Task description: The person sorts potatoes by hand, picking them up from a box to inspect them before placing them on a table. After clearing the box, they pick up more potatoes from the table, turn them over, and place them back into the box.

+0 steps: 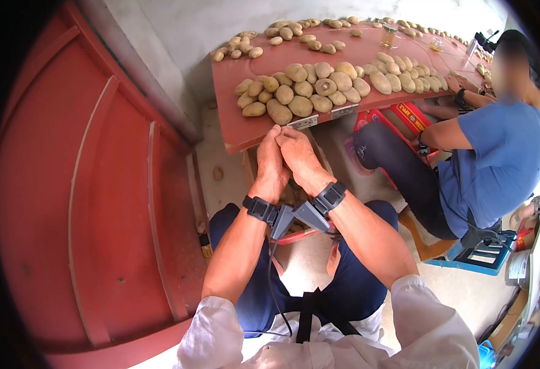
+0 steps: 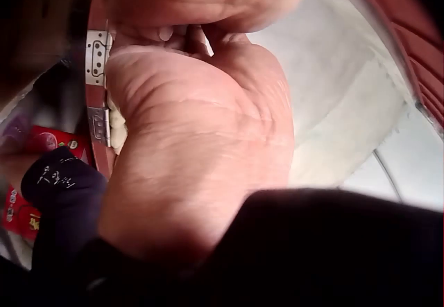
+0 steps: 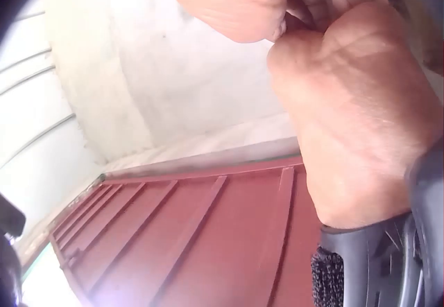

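My left hand (image 1: 269, 163) and right hand (image 1: 302, 158) meet at the front edge of the red table (image 1: 236, 132), just below a heap of potatoes (image 1: 301, 106). Their fingers bend inward toward each other. In the left wrist view the left palm (image 2: 201, 120) fills the middle, with the other hand across the top. From the right wrist, the right hand (image 3: 354, 106) shows at the right and touches the left hand (image 3: 236, 9). Fingertips show only in a narrow dark gap; I cannot tell whether anything is held there.
Below my forearms stands a box (image 1: 297, 236) with potatoes inside, between my knees. More potatoes (image 1: 239, 46) line the table's back. A person in a blue shirt (image 1: 497, 160) sits at the right by a red carton (image 1: 408, 117). A red door (image 1: 98, 184) rises at the left.
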`<state>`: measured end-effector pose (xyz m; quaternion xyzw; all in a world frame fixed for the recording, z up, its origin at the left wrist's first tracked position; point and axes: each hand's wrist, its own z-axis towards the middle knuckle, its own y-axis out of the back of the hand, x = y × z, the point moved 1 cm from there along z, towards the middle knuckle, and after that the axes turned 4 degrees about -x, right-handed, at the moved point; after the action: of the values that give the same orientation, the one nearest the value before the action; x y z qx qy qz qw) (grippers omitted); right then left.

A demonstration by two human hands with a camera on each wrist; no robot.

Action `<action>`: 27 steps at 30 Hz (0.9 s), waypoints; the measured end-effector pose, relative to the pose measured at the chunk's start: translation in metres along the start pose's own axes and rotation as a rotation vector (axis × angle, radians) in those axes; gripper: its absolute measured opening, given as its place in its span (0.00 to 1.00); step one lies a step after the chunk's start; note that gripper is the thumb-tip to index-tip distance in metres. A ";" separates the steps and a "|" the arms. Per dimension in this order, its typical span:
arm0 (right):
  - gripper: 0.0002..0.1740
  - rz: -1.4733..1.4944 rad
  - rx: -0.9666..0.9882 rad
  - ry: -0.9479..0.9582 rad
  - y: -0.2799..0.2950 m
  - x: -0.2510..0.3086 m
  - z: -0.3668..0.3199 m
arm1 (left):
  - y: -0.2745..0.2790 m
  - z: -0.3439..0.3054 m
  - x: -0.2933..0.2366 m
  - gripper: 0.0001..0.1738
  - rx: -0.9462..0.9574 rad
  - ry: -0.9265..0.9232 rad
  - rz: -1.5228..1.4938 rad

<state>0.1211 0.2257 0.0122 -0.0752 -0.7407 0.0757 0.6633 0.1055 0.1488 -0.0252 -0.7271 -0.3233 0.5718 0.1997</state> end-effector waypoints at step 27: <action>0.07 0.059 0.354 0.015 -0.004 0.015 -0.002 | -0.003 -0.035 -0.052 0.20 -0.046 -0.087 0.166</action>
<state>0.1210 0.2252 0.0273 0.0206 -0.7082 0.2240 0.6693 0.1309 0.1175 0.0222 -0.7302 -0.2832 0.6099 0.1205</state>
